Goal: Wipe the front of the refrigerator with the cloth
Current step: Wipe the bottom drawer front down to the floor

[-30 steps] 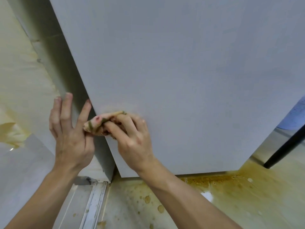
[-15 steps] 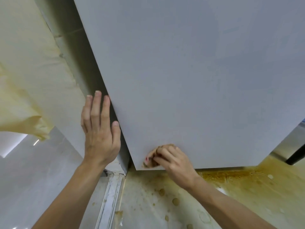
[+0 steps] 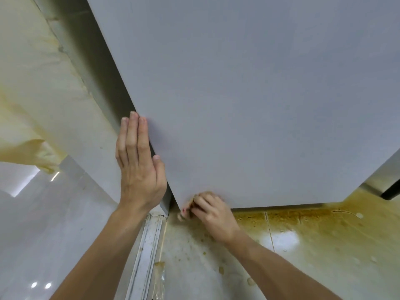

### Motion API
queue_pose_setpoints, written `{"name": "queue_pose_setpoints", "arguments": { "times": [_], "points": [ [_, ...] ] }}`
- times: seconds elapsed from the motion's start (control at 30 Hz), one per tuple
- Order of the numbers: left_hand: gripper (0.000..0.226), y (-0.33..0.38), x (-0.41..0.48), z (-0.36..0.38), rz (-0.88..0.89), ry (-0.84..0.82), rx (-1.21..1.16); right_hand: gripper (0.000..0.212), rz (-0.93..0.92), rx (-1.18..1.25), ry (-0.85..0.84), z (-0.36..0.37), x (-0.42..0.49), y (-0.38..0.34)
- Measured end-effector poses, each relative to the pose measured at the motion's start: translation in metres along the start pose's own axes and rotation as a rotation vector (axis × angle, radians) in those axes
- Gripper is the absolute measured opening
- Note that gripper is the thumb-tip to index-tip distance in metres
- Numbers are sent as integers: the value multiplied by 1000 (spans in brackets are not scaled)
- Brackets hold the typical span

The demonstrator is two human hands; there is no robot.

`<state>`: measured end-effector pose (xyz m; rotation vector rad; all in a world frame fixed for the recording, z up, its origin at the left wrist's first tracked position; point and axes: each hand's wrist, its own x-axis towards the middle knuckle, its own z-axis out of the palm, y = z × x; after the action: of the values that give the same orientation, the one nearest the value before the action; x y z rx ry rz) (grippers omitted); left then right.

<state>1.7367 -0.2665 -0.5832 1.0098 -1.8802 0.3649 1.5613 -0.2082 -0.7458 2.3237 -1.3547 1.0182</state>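
The refrigerator's grey front (image 3: pixel 249 94) fills most of the head view. My right hand (image 3: pixel 212 215) grips a small bunched cloth (image 3: pixel 184 214), beige with red and green marks, and holds it at the door's bottom left corner, where it sticks out just below the lower edge. Most of the cloth is hidden under my fingers. My left hand (image 3: pixel 138 165) rests flat with straight fingers on the door's left edge, a little above that corner.
Below the door the tiled floor (image 3: pixel 324 245) is stained brown with drips. A metal floor track (image 3: pixel 147 252) runs down from the corner. A pale wall with peeling yellowish covering (image 3: pixel 28 131) stands at the left. A dark object (image 3: pixel 391 191) sits at the far right.
My right hand has carried the cloth down the left side of the door to its bottom corner. My left hand let go of the cloth and now lies flat on the door's edge.
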Motion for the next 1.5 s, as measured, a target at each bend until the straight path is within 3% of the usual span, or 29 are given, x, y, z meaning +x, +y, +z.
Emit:
{"name": "queue_pose_setpoints", "arguments": {
  "times": [0.1,0.2,0.37,0.43,0.5,0.6,0.73,0.8,0.9,1.13,1.23,1.37,1.43,1.5],
  "points": [
    [86,4,-2,1,-6,-12,-19,28,57,-46,-105,5,-25,6],
    [85,4,-6,2,9,-32,17,22,83,-64,-71,-20,-24,17],
    [88,11,-8,13,44,-49,88,32,338,-45,338,-88,18,39],
    [89,18,-11,20,71,-67,106,25,337,-112,574,-109,33,50],
    [89,24,-16,26,92,-79,116,21,295,-146,648,-108,36,53],
    [87,30,-23,37,101,-88,110,10,188,-111,445,-75,4,52],
    [84,32,-24,44,91,-50,82,23,44,-110,-102,-39,-68,69],
    [83,32,-25,45,84,-37,68,26,59,-121,-177,-39,-81,75],
    [85,32,-32,46,86,-73,67,30,110,-114,-127,-51,-74,75],
    [91,43,-45,55,140,-144,106,17,244,-190,521,-133,9,77],
    [89,48,-42,62,124,-120,87,20,235,-238,661,-145,31,83],
    [92,50,-42,65,101,-122,90,14,173,-221,611,-116,13,84],
    [92,51,-43,65,93,-128,98,11,111,-186,435,-91,-18,89],
    [91,53,-43,64,82,-125,109,19,36,-189,157,-68,-58,92]
  ]
}}
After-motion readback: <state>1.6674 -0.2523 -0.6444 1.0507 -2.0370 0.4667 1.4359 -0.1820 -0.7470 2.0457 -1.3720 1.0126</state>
